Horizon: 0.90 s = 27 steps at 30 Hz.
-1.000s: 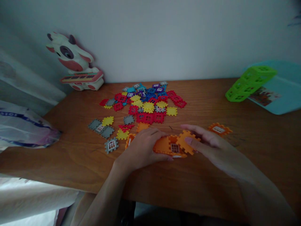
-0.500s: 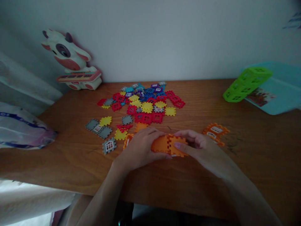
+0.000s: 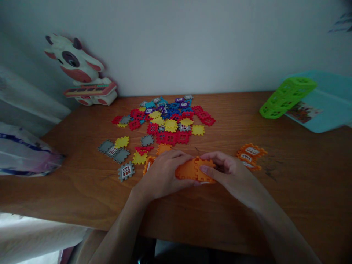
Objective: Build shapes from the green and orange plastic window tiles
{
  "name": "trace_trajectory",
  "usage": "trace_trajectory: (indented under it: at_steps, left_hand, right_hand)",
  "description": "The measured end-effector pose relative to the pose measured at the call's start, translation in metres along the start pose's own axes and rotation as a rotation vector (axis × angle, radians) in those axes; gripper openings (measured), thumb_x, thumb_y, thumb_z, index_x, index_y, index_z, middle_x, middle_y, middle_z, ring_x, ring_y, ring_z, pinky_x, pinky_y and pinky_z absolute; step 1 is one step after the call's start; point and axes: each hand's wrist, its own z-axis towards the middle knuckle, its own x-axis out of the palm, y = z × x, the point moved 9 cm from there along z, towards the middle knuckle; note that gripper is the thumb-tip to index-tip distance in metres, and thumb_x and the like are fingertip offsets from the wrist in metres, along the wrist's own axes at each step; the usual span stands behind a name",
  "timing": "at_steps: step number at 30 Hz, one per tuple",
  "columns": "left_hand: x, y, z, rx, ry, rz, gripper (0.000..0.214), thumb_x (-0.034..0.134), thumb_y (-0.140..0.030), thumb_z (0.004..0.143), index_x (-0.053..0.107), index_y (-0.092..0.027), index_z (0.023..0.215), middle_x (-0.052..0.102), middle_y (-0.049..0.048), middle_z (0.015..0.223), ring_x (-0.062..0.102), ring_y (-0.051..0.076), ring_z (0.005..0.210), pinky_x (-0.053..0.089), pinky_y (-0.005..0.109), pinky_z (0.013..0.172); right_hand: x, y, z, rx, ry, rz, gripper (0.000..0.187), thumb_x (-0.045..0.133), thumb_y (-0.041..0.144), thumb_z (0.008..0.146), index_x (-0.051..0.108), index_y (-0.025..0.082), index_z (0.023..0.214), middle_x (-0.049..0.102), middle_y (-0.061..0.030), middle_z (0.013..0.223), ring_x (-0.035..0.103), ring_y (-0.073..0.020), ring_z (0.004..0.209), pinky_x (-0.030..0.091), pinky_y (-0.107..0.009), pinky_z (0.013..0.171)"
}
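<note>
Both hands hold orange interlocking building tiles (image 3: pixel 187 170) above the near part of the table. My left hand (image 3: pixel 166 170) wraps round the left side, its thumb along the lower edge. With thumb on top and fingers behind, my right hand (image 3: pixel 224 168) grips the square tile (image 3: pixel 205 173) at the right end, whose toothed edge meets its neighbour. A white piece peeks out underneath. Partly hidden behind my left hand lies an orange tile with a white window (image 3: pixel 149 165), and a plain orange tile (image 3: pixel 164 148) sits just beyond. To the right rest joined orange window tiles (image 3: pixel 251 157).
A pile of red, yellow, blue and purple tiles (image 3: pixel 170 124) covers the table's middle back. Grey tiles (image 3: pixel 120 155) lie left. A cow toy keyboard (image 3: pixel 90 90) stands back left, a plastic bag (image 3: pixel 27 152) at the left edge. A green tile tower (image 3: pixel 287 97) leans on a pale blue bin (image 3: pixel 330 106).
The right-hand square tile has moved slightly left and sits closer against the neighbouring orange tile. My right hand has shifted left with it. The whole view has shifted a little.
</note>
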Motion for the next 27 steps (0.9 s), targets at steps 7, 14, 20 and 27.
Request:
trace_trajectory:
  at_steps: [7,14,20,27]
  left_hand:
    - [-0.001,-0.001,-0.001,0.021,-0.026,0.018,0.058,0.077,-0.059,0.083,0.069,-0.021,0.127,0.072,0.0081,0.124,0.068,0.029,0.114,0.054,0.046,0.101]
    - [-0.003,-0.003,-0.001,0.043,-0.04,0.038,0.057,0.078,-0.058,0.083,0.071,-0.021,0.124,0.073,0.0086,0.122,0.069,0.029,0.112,0.055,0.046,0.1]
    - [-0.003,-0.002,-0.001,0.041,-0.035,0.049,0.057,0.076,-0.058,0.084,0.07,-0.02,0.125,0.073,0.0098,0.123,0.069,0.029,0.112,0.054,0.046,0.099]
    - [-0.002,-0.003,0.001,0.027,-0.024,0.082,0.055,0.076,-0.058,0.084,0.069,-0.022,0.125,0.073,0.008,0.122,0.069,0.028,0.11,0.055,0.047,0.098]
  right_hand:
    - [0.001,-0.001,-0.001,-0.006,-0.032,0.014,0.033,0.072,0.048,0.082,0.067,0.026,0.106,0.078,-0.0051,0.104,0.074,-0.0231,0.091,0.058,-0.037,0.079]
    - [0.004,-0.008,-0.002,0.005,0.07,0.037,0.042,0.079,0.042,0.077,0.061,0.027,0.111,0.078,-0.0042,0.108,0.074,-0.0234,0.093,0.058,-0.038,0.08]
    - [0.005,-0.005,-0.006,0.01,0.053,0.02,0.038,0.078,0.04,0.08,0.058,0.029,0.11,0.077,-0.0026,0.109,0.074,-0.0236,0.097,0.058,-0.039,0.083]
    - [-0.013,-0.005,-0.008,-0.015,0.045,-0.112,0.043,0.077,0.051,0.084,0.061,0.03,0.118,0.077,-0.0052,0.108,0.074,-0.0257,0.093,0.059,-0.042,0.082]
